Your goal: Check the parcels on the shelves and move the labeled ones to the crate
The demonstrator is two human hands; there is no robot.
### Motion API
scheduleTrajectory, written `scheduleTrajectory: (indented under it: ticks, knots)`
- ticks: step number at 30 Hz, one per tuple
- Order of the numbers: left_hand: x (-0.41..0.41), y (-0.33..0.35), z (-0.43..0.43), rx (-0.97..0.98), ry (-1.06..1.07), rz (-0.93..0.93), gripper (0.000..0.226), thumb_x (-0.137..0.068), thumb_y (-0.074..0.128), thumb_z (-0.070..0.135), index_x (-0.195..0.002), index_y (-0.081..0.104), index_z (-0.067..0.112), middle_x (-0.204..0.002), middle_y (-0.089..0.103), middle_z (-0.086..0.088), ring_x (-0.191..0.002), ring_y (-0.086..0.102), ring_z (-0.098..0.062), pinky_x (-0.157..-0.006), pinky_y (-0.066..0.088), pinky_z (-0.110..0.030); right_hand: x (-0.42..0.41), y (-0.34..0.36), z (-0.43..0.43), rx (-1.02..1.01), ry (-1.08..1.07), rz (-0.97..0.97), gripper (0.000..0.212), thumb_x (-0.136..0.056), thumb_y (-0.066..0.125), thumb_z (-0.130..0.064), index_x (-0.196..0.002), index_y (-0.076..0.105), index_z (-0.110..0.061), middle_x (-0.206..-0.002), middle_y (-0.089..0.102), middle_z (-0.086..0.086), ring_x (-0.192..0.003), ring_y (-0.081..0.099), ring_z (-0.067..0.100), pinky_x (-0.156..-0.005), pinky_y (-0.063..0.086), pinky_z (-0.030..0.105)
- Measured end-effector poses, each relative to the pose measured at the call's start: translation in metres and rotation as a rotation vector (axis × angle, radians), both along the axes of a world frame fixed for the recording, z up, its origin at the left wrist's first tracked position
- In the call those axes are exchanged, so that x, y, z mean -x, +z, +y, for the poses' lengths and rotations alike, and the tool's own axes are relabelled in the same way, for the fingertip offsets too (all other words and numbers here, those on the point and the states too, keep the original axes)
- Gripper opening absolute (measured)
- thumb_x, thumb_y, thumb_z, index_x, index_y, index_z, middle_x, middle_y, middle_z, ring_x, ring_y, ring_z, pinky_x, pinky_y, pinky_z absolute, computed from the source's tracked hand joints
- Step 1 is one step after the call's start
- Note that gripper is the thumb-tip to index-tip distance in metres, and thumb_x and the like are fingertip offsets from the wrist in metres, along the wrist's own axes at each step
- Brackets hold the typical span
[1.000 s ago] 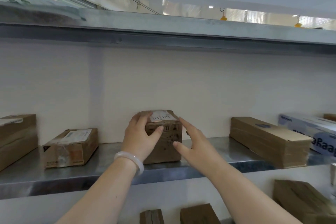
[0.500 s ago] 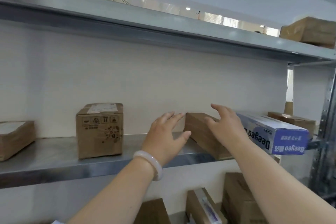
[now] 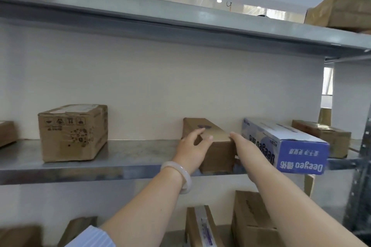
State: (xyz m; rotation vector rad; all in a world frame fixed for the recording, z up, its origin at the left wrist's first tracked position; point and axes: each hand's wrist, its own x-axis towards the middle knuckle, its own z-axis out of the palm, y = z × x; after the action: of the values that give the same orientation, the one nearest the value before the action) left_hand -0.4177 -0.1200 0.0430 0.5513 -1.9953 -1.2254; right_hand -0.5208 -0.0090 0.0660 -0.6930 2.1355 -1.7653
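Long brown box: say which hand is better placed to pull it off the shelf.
Left, probably. The left hand already wraps the long brown box's near corner with thumb and fingers. The right hand only touches its right side, squeezed against the blue box.

The blue-and-white box (image 3: 285, 144) at the right of the shelf reads "Deeyeo", printed upside down on its near end and side. The brown carton (image 3: 73, 132) at the left bears handling pictograms; its top label cannot be read.
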Motion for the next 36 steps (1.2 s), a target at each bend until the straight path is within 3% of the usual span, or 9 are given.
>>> scheduleTrajectory:
  ticks: [4, 8, 12, 16, 21, 26, 28, 30, 36]
  knots:
    - [-0.002, 0.001, 0.004, -0.135, 0.004, 0.096, 0.032, -0.07, 0.063, 0.054, -0.101, 0.06, 0.049, -0.125, 0.061, 0.006, -0.116, 0.059, -0.015, -0.102, 0.049, -0.043, -0.001, -0.008, 0.0, 0.114, 0.069, 0.051, 0.021, -0.097, 0.046, -0.043, -0.102, 0.053, -0.024, -0.092, 0.052, -0.004, -0.09, 0.052, 0.014, -0.088, 0.044, 0.036]
    - [-0.009, 0.008, 0.005, -0.064, 0.034, 0.145, 0.041, -0.087, 0.066, 0.037, -0.125, 0.055, 0.042, -0.131, 0.057, 0.004, -0.115, 0.058, -0.011, -0.098, 0.052, -0.037, -0.015, -0.02, 0.005, 0.328, 0.212, 0.254, 0.029, -0.098, 0.051, -0.033, -0.126, 0.057, -0.033, -0.113, 0.061, -0.012, -0.098, 0.059, 0.003, -0.069, 0.049, 0.014]
    - [-0.02, 0.017, 0.004, -0.038, 0.071, 0.161, 0.064, -0.087, 0.068, 0.046, -0.145, 0.043, 0.034, -0.142, 0.049, 0.01, -0.126, 0.048, -0.008, -0.106, 0.045, -0.034, -0.017, -0.031, 0.0, 0.29, 0.25, 0.619, 0.05, -0.092, 0.059, -0.037, -0.14, 0.045, -0.039, -0.132, 0.049, -0.025, -0.122, 0.043, -0.01, -0.096, 0.042, 0.017]
    - [-0.029, 0.019, 0.005, -0.089, 0.048, 0.189, 0.082, -0.081, 0.075, 0.044, -0.149, 0.032, 0.034, -0.128, 0.044, 0.019, -0.104, 0.044, 0.007, -0.09, 0.038, -0.014, -0.021, -0.033, -0.001, 0.214, 0.239, 0.827, 0.06, -0.088, 0.059, -0.046, -0.144, 0.039, -0.04, -0.144, 0.035, -0.031, -0.135, 0.025, -0.01, -0.108, 0.027, 0.022]
    - [-0.036, 0.015, -0.002, -0.207, 0.06, 0.309, 0.068, -0.081, 0.077, 0.034, -0.141, 0.045, 0.034, -0.127, 0.062, 0.004, -0.111, 0.062, -0.012, -0.099, 0.05, -0.036, -0.024, -0.033, -0.001, 0.384, 0.304, 0.592, 0.046, -0.094, 0.054, -0.038, -0.139, 0.046, -0.041, -0.14, 0.045, -0.026, -0.132, 0.04, 0.0, -0.109, 0.041, 0.04]
    - [-0.045, 0.009, -0.001, -0.425, -0.092, 0.39, 0.038, -0.095, 0.058, 0.035, -0.131, 0.049, 0.041, -0.12, 0.068, 0.003, -0.109, 0.066, -0.023, -0.081, 0.058, -0.036, -0.027, -0.028, 0.0, 0.456, 0.401, 0.143, 0.033, -0.099, 0.049, -0.032, -0.13, 0.049, -0.044, -0.135, 0.053, -0.013, -0.126, 0.047, 0.006, -0.107, 0.037, 0.027]
    - [-0.044, 0.003, -0.002, -0.402, -0.073, 0.383, 0.033, -0.099, 0.052, 0.034, -0.132, 0.051, 0.039, -0.123, 0.068, 0.006, -0.113, 0.065, -0.019, -0.092, 0.055, -0.038, -0.033, -0.029, -0.001, 0.421, 0.43, 0.198, 0.025, -0.099, 0.047, -0.031, -0.122, 0.05, -0.044, -0.122, 0.057, -0.02, -0.115, 0.05, -0.004, -0.089, 0.038, 0.01]
    - [-0.042, -0.004, -0.007, -0.305, 0.003, 0.368, 0.032, -0.1, 0.051, 0.031, -0.132, 0.055, 0.039, -0.131, 0.064, 0.007, -0.119, 0.061, -0.013, -0.104, 0.048, -0.039, -0.035, -0.034, -0.003, 0.4, 0.426, 0.289, 0.038, -0.098, 0.05, -0.033, -0.136, 0.048, -0.039, -0.131, 0.054, -0.019, -0.121, 0.046, -0.007, -0.085, 0.039, 0.008]
    - [-0.046, -0.007, -0.002, -0.185, 0.077, 0.324, 0.058, -0.093, 0.064, 0.029, -0.146, 0.04, 0.034, -0.126, 0.062, 0.007, -0.115, 0.06, -0.011, -0.099, 0.051, -0.037, -0.035, -0.05, -0.002, 0.261, 0.325, 0.653, 0.054, -0.089, 0.055, -0.051, -0.139, 0.034, -0.055, -0.146, 0.029, -0.033, -0.139, 0.021, -0.006, -0.113, 0.032, 0.04]
